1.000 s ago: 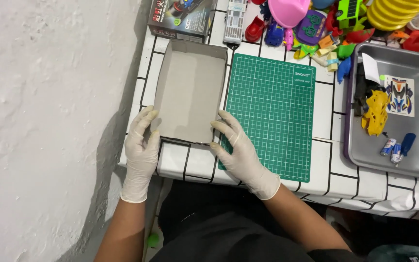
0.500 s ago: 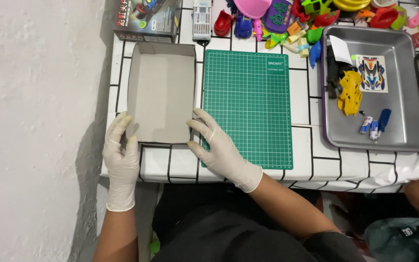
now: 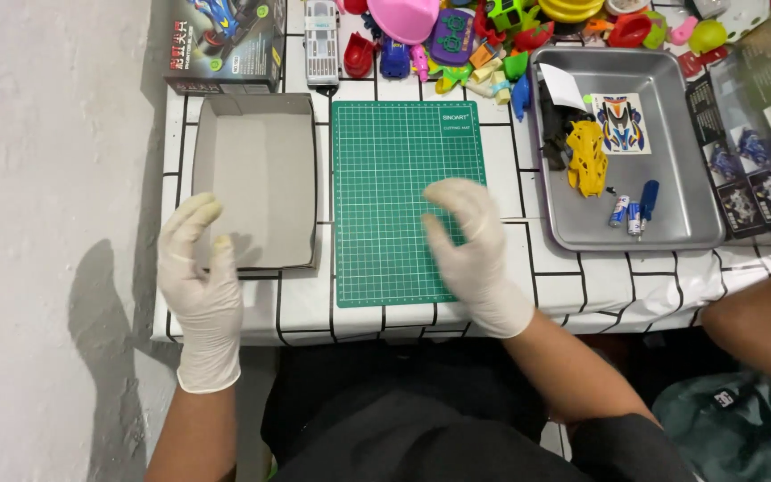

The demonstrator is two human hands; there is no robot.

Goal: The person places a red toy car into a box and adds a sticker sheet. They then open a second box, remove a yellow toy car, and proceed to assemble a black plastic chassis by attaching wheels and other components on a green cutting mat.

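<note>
Both my hands wear white gloves and hold nothing. My left hand hovers with fingers apart at the near left corner of an empty grey cardboard box tray. My right hand is raised over the near right part of a green cutting mat, fingers curled and spread. The box tray lies just left of the mat on the white grid-patterned table.
A metal tray on the right holds a yellow toy car body, a sticker sheet, dark parts and small batteries. Colourful toy parts and a printed toy box line the far edge. Another person's arm is at the right.
Both hands have let go of the box tray. My right hand moved right over the mat, my left hand drew back a little. The view shifted left.
</note>
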